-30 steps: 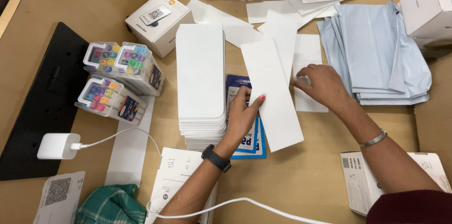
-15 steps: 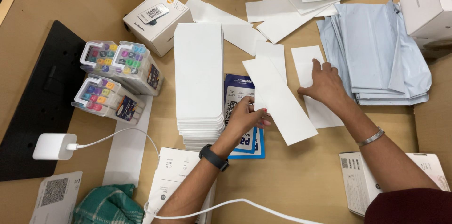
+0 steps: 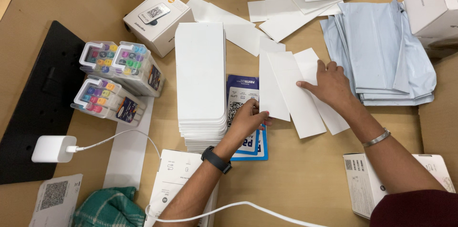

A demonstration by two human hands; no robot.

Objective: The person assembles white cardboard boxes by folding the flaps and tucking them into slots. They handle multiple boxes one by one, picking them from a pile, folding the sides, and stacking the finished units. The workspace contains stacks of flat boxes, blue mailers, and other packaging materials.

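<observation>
Head view, looking straight down on a cardboard-brown table. Left hand, with a black watch at the wrist, curled loosely over a blue-and-white printed card, fingertips pinching the near corner of a long white paper strip; thumb tucked under and out of sight, so firmness of grip hard to judge. Right hand, bangle on the forearm, laid flat and spread on a second white strip, fingers pressing its far half; a third strip partly buried beneath palm and wrist. Just left of the card, a tall stack of white strips, lower sheets visible only as edges. Further left, two clear cases of coloured markers, and beyond them a black panel with a white charger on it, cable trailing near and right. Far right, a pile of pale blue mailer bags, partly overlapped by a white box cut off by the frame edge. Near edge: a green checked cloth and a white carton, both cropped; the carton mostly covered by the right arm.
</observation>
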